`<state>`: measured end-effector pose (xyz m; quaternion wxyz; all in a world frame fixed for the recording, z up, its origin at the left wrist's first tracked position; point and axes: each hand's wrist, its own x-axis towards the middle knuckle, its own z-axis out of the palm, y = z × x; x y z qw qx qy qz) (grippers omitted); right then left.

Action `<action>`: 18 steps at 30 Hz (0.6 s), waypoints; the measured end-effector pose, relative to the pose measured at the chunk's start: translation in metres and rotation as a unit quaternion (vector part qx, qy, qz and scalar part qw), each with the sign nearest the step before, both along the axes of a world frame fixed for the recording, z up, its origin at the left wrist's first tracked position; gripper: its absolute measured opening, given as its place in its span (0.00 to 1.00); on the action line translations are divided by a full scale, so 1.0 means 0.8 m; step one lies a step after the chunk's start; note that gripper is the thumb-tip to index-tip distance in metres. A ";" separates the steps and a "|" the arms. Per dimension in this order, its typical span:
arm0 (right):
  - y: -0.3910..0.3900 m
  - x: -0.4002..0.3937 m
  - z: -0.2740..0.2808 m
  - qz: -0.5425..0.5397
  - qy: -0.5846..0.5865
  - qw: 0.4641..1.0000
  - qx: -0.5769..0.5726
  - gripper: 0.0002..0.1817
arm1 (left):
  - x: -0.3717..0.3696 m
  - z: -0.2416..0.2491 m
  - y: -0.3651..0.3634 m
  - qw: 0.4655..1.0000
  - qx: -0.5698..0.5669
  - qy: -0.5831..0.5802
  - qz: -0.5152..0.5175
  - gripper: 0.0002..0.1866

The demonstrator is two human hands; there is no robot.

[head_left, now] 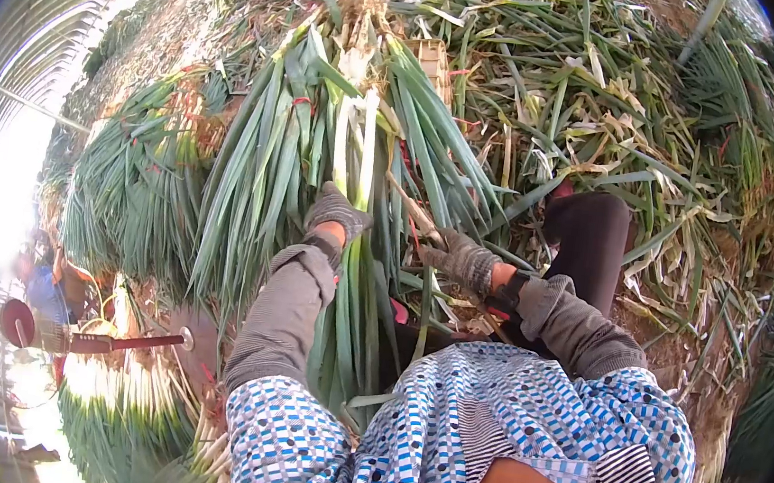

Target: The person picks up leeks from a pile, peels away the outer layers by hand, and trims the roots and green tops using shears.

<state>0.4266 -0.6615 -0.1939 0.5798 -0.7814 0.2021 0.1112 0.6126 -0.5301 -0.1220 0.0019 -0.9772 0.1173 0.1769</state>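
Observation:
My left hand (pixel 338 209), in a grey striped glove, is closed around a few long green onions (pixel 366 149). Their white stems and roots point away from me, and their green leaves hang toward my lap. Close on the right, my gloved right hand (pixel 464 260) has its fingers curled round a thin, pale brown stick-like piece (pixel 417 209); I cannot tell whether it is a dry leaf or a stick. Beneath and beyond both hands lies a spread pile of green onions (pixel 268 156), with red ties showing among the leaves.
Tied bundles of green onions (pixel 141 180) are stacked at the left, with another bundle (pixel 125 403) lower down. Loose trimmed leaves (pixel 604 95) cover the ground ahead and right. A light slatted crate (pixel 433 67) stands behind the pile. A red-handled object (pixel 122 342) is at lower left.

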 end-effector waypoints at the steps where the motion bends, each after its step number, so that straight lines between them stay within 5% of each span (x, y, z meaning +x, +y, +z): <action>1: -0.001 -0.005 0.019 -0.001 -0.023 0.999 0.027 0.29 | 0.003 -0.001 -0.009 0.998 -0.015 0.063 0.026 0.44; 5: -0.004 -0.001 0.023 -0.020 -0.005 0.994 0.106 0.27 | 0.028 -0.043 -0.011 0.988 -0.091 0.110 0.051 0.34; 7: -0.005 0.008 -0.024 -0.028 -0.096 0.994 0.053 0.26 | 0.048 -0.063 0.008 0.982 -0.127 0.138 0.015 0.28; 10: -0.009 0.004 0.063 -0.021 -0.083 0.996 -0.002 0.29 | 0.033 0.004 0.039 0.857 -0.345 0.382 -0.001 0.19; 13: -0.014 0.018 0.084 -0.066 -0.120 0.986 0.092 0.33 | -0.012 0.067 0.068 0.811 -0.447 0.376 0.020 0.08; 14: -0.012 0.019 0.089 -0.034 -0.127 0.991 0.036 0.33 | -0.029 0.081 0.075 0.829 -0.434 0.353 0.017 0.07; 16: -0.004 0.015 0.095 0.028 -0.129 0.989 -0.069 0.32 | -0.005 0.033 0.129 0.756 -0.526 0.385 0.066 0.10; 18: 0.006 0.017 0.089 0.007 -0.098 0.994 -0.047 0.32 | -0.062 0.087 0.129 0.717 -0.532 0.430 0.136 0.14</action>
